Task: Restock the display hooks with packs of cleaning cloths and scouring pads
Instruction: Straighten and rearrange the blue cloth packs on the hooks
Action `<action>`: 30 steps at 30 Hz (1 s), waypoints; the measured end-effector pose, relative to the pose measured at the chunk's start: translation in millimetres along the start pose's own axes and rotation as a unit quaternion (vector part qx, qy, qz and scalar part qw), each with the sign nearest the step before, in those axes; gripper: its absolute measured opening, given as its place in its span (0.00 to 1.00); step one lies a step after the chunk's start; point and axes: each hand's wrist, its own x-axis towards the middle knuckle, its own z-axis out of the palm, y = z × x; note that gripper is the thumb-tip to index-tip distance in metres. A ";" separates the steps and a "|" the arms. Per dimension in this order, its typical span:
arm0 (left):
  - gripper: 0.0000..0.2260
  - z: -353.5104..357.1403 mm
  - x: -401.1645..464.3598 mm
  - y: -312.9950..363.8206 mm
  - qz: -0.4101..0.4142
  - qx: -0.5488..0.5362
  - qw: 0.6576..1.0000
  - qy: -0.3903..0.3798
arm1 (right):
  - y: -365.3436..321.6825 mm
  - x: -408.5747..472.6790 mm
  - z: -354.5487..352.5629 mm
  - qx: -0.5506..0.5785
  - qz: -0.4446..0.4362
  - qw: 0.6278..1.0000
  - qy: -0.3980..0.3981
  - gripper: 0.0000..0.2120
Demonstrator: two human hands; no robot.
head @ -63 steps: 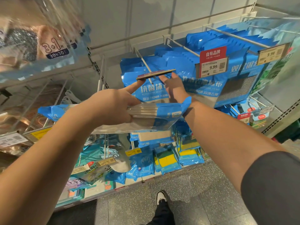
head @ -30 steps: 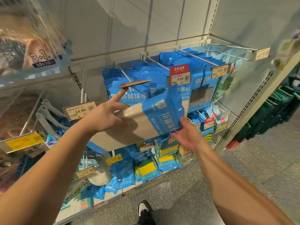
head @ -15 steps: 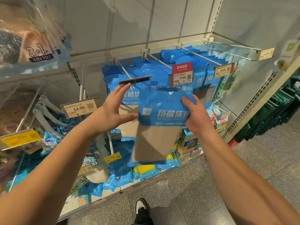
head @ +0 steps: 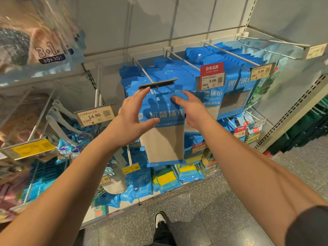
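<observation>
While both hands reach up to the hook, the head view lists as follows.

Pack in hand: flat glossy plastic cloth pack point(head: 162, 132), blue printed upper half, clear lower window showing grey-beige folded cloth; hangs upright at the front of the row, top edge just under the hook tip.
Left hand point(head: 132, 118): fingers spread wide and straight, fingertips at the pack's upper left corner, thumb lying across its front; nothing clenched.
Right hand point(head: 192, 110): pinches the pack's top right edge, fingers bent over the blue film.
Hook point(head: 144, 73): thin bare metal wire prong running out from the back rail, tipped by a flat dark label holder point(head: 158, 83) seen edge-on just above the pack.
Row behind: identical blue packs point(head: 134, 77) crowded on the same prong.
Right neighbours: red-topped price tag 9.99 point(head: 212, 76); second 9.99 tag point(head: 261, 71); blue packs with a grey mesh window point(head: 237, 100).
Left neighbours: price tag 14.90 point(head: 95, 115); yellow tag point(head: 33, 148); blurred clear pack marked 3+1 point(head: 46, 54), close to the lens.
Lower shelf: yellow-and-green sponge packs point(head: 166, 178).
Floor point(head: 204, 210): speckled grey stone; one black-and-white shoe point(head: 159, 219).
</observation>
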 end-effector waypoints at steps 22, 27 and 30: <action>0.36 5.9 1.6 -13.2 0.013 0.009 1.000 0.003 | 5.0 28.0 8.7 0.034 0.024 0.999 -0.009 0.12; 0.33 19.7 0.2 -25.3 0.048 0.004 0.998 0.027 | 10.9 36.4 16.1 0.012 0.004 1.000 0.021 0.15; 0.30 48.8 -7.0 -56.7 0.019 0.031 0.999 -0.009 | 16.5 36.1 17.3 -0.058 -0.032 0.996 0.058 0.13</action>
